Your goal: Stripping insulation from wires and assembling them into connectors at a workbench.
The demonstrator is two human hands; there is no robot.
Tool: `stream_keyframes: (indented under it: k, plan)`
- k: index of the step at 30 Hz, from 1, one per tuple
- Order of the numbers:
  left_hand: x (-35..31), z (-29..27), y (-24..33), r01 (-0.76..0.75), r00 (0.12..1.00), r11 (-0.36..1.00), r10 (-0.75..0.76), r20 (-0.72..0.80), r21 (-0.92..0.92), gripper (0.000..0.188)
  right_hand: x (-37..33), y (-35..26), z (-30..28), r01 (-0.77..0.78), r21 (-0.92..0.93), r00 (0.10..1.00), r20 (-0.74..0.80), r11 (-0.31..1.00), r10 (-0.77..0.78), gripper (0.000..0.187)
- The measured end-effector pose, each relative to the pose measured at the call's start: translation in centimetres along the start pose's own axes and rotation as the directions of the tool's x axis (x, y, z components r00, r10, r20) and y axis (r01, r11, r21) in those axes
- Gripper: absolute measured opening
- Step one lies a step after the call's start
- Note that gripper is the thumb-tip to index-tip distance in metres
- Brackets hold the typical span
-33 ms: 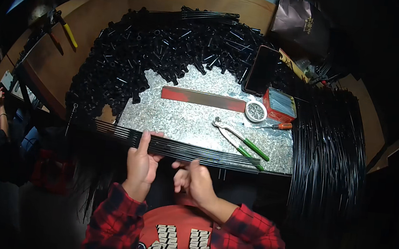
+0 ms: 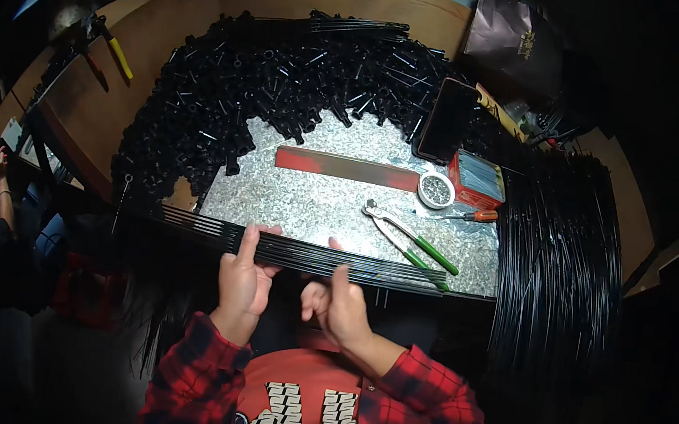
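Level across the front edge of the work surface lies a flat row of thin black rods (image 2: 303, 254). My left hand (image 2: 242, 284) is closed on the row near its left half, thumb upright on the near side and fingertips showing beyond. Farther right, my right hand (image 2: 344, 310) pinches the rods, its thumb in front and one fingertip showing behind; its other fingers are curled below. Pincers with green handles (image 2: 436, 255) rest on the speckled surface (image 2: 307, 205) just beyond the rods' right end.
Black tubular parts (image 2: 286, 84) are heaped behind. A red-brown bar (image 2: 344, 168), white cup (image 2: 420, 195), red box (image 2: 472, 197), orange-handled screwdriver (image 2: 482, 216) and phone (image 2: 449, 120) lie mid-right. More black rods (image 2: 559, 266) hang at right. Another person's arm (image 2: 5, 204) shows far left.
My right hand has moved up slightly, and one of its fingertips now shows beyond the rods. The left hand has barely shifted.
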State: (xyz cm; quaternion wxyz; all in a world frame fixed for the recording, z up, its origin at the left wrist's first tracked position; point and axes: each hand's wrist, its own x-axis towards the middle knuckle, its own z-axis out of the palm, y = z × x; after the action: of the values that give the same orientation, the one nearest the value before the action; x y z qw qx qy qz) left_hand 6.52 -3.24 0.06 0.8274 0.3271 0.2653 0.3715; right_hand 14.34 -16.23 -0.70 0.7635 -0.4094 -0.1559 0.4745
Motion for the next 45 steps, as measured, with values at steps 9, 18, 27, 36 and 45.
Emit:
stream_keyframes:
  k: [9,18,27,36,45]
  plan:
    - [-4.4,0.3,1.5,0.326,0.687,0.804,-0.563,0.46,0.498,0.04,0.7,-12.6,-1.2,0.112,-0.435,0.942,-0.241,0.894,-0.235,0.047]
    - [-4.5,3.6,7.4,-0.142,0.762,0.789,-0.299,0.575,0.598,0.024,-0.2,-16.7,0.3,0.312,-0.895,0.944,0.33,0.318,0.001,0.017]
    - [-0.5,9.5,8.8,-0.581,0.608,0.69,0.015,0.794,0.432,0.053,1.3,-9.0,-0.2,0.388,-0.881,0.856,0.453,0.271,0.247,0.02]
    - [-1.9,10.0,8.0,-0.763,0.43,0.575,0.112,0.896,0.294,0.032,-0.7,-8.5,-1.3,0.389,-0.746,0.822,0.546,0.54,0.163,0.055]
    - [-2.8,8.9,7.7,-0.669,0.242,0.742,0.154,0.958,0.05,0.066,0.2,-2.8,-8.2,0.118,-0.973,0.99,0.1,-0.199,0.097,0.037]
